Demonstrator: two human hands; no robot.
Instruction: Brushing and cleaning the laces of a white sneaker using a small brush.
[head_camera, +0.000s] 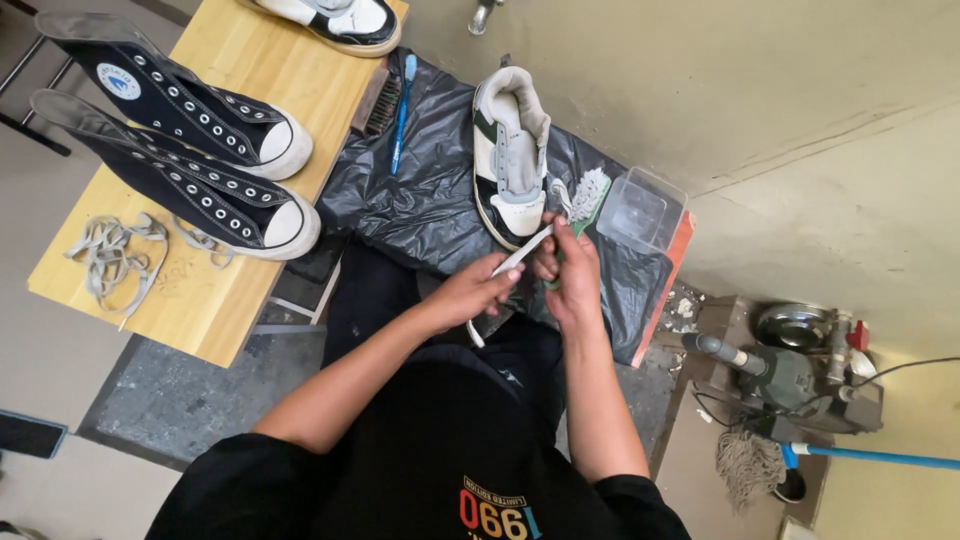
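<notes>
Loose laces (110, 255): I saw a grey tangle lying near the left edge of the wooden bench (215, 310), already out of their shoes.
High-tops (190, 150): two dark ones lay on their sides on the bench, eyelets empty; I judged the unlacing there done.
Far shoe (345, 22): a white-and-dark one sat at the bench's far right corner, partly cut off by the frame.
Brushes (390, 105): a dark-bristled brush and a blue-handled one lay at the left edge of the black sheet (420, 200), untouched.
Left hand (470, 293): I saw it pinched shut on the white lace (520, 252), which ran up from the fingers toward the sneaker.
Sneaker (510, 155): white and green, it stood on the sheet just beyond the hands, tongue open and no lacing visible; I took it as nearly or fully stripped.
Right hand (575, 275): it was clenched around a green-handled brush (585, 195) whose white bristles pointed up beside the sneaker, and touched the lace too.
Tray (642, 210): a clear one sat at the sheet's right edge.
Open room: I judged little, with the sneaker, tray and sheet edge close around the hands; the bench's near left corner had bare wood.
Right floor: a grinder (790, 380) and mop (750, 465) stood well apart.
</notes>
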